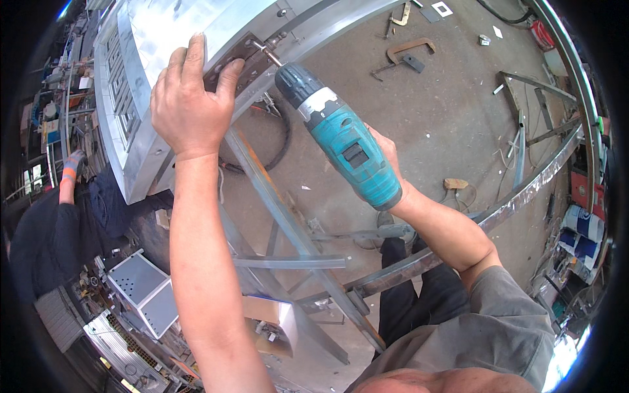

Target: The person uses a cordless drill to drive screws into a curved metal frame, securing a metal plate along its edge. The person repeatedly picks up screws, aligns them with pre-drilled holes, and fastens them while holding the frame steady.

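Note:
My right hand (388, 152) is wrapped round the handle of a teal and black cordless drill (350, 150), mostly hidden behind its body. The drill points up and left, its bit (270, 55) meeting the far end of a dark metal plate with holes (252, 73). That plate lies along the edge of a large silver metal panel frame (157, 164). Flat against the frame, my left hand (193, 108) has its fingers stretched out and its thumb over the plate. A bolt-like fitting (282, 36) sticks out beside the bit.
Clamps (411, 50) lie on the floor (341, 85) at the far side. A curved metal rail (524, 190) sweeps round my right, and steel bars (288, 223) cross below. A cable (286, 141) coils under the frame. At the left, a co-worker's gloved hand (71, 167) shows.

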`<state>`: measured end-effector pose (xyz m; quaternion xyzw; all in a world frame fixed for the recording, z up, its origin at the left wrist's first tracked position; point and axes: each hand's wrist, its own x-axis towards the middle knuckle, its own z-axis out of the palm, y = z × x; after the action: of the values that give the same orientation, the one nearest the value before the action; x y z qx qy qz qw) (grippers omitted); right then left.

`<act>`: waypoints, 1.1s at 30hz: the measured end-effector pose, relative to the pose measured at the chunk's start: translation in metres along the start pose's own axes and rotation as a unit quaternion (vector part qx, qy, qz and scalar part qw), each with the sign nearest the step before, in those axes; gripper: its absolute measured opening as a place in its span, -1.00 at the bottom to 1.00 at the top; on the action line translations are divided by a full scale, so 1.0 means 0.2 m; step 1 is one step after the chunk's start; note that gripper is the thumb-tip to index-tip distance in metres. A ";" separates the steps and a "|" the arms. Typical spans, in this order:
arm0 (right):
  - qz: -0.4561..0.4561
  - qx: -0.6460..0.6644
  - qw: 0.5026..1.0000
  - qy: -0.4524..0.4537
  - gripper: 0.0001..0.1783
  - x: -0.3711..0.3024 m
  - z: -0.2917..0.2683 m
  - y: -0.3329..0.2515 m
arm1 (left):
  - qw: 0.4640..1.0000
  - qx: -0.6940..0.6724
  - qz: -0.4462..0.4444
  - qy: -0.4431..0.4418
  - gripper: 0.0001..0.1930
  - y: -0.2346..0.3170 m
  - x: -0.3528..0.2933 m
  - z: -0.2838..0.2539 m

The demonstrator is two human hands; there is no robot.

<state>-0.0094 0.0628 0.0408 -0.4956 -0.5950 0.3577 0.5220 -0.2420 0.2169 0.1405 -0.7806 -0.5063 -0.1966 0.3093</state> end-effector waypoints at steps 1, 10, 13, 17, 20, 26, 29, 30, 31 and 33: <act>0.001 0.011 1.000 -0.002 -0.64 0.00 0.00 0.00 | 1.000 0.003 0.001 0.000 -0.31 0.00 0.00 0.00; -0.013 0.014 1.000 -0.002 -0.62 -0.02 0.03 0.03 | 1.000 -0.003 -0.004 -0.009 -0.31 0.00 0.00 0.00; -0.009 0.033 0.999 -0.001 -0.60 -0.02 0.03 0.03 | 1.000 0.002 0.000 -0.008 -0.31 0.00 0.00 0.00; 0.001 0.021 1.000 -0.007 -0.58 -0.02 0.03 0.03 | 1.000 -0.003 0.002 0.000 -0.31 0.00 0.00 0.00; 0.001 0.010 1.000 -0.005 -0.59 -0.02 0.02 0.02 | 1.000 -0.002 0.005 0.001 -0.31 0.00 0.00 0.01; 0.020 0.044 0.999 -0.012 -0.66 -0.02 0.01 -0.03 | 1.000 -0.002 0.000 -0.003 -0.31 0.00 0.00 0.00; 0.017 0.023 0.999 -0.031 -0.69 -0.03 0.00 -0.05 | 1.000 -0.007 -0.002 -0.001 -0.30 0.00 0.00 0.00; 0.012 0.013 0.999 -0.040 -0.71 -0.03 0.00 -0.06 | 1.000 -0.009 -0.002 0.000 -0.30 0.00 0.00 0.00; 0.019 0.026 0.999 -0.038 -0.71 -0.03 0.01 -0.06 | 1.000 -0.012 -0.002 0.001 -0.30 0.00 0.00 0.01; 0.032 0.051 0.998 -0.032 -0.72 -0.03 0.01 -0.07 | 1.000 -0.008 0.004 0.008 -0.30 0.00 0.00 0.01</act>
<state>-0.0142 0.0546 0.0515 -0.4754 -0.5761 0.4202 0.5152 -0.2426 0.2178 0.1394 -0.7834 -0.4994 -0.2055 0.3078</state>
